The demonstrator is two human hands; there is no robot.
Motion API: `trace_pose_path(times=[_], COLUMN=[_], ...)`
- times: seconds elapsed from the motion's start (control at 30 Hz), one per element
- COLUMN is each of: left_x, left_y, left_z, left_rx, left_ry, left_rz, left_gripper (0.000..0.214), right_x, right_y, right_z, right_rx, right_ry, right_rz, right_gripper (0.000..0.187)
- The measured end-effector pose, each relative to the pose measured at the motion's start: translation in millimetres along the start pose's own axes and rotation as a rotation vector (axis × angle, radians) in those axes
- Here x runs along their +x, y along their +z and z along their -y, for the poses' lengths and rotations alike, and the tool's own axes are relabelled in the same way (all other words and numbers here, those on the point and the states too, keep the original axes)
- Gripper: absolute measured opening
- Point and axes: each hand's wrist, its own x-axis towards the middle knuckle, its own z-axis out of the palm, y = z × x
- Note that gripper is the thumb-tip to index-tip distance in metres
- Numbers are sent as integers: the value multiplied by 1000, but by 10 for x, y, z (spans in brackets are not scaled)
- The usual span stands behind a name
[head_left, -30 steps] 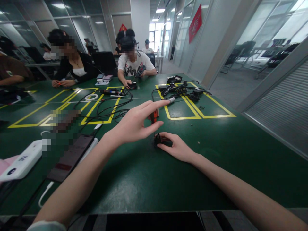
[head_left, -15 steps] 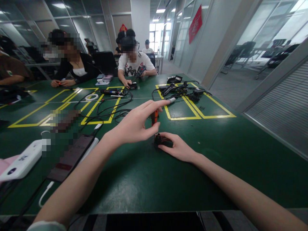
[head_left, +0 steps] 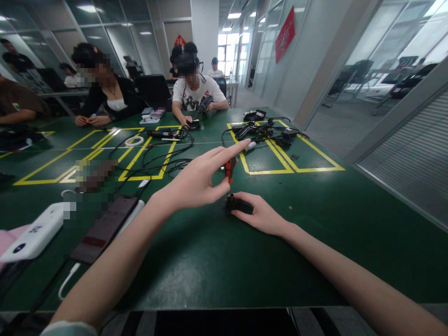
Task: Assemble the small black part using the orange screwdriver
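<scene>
My left hand is closed on a red-and-black screwdriver, which stands nearly upright between thumb and fingers; its index finger points forward. The screwdriver's lower end is directly above or at a small black part on the green table, and I cannot tell whether they touch. My right hand curls around that black part from the right, thumb in front and fingers behind. A short round post sticks up at the part's left end.
Black cables and devices lie inside yellow tape frames. A phone and a white power bank are at the left. A white marker-like piece lies beyond my left fingertips. Co-workers sit across the table.
The screwdriver's handle has turned in my left fingers, showing a different red-and-black side. My left index finger is straighter. My right hand stays on the black part.
</scene>
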Motion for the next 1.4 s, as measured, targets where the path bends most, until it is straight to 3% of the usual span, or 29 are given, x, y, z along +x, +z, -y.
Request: trace_pose_path(times=[0.23,0.43,0.73,0.9,1.2,1.4], left_x=[2,4,17,24,35,41], left_y=[17,29,16,18,9,0], left_z=[37,40,12,-25,-38,-46], left_rx=[41,87,134,138,152,129], left_ry=[-8,-27,-80,-73,-84,-90], left_rz=[-23,-62,-91,-100,-110,-110], left_gripper=[66,66,39,40,31,31], right_x=[-2,17,9,16,15,33], right_y=[22,73,1,-65,-111,-129], right_z=[-108,-181,-198,-176,-150,-107], right_rx=[-82,-174,-289,-332,-462,-541], right_ry=[-146,-143,-153,-174,-219,-269], right_rz=[-74,73,128,176,139,114], right_gripper=[41,55,44,37,38,24])
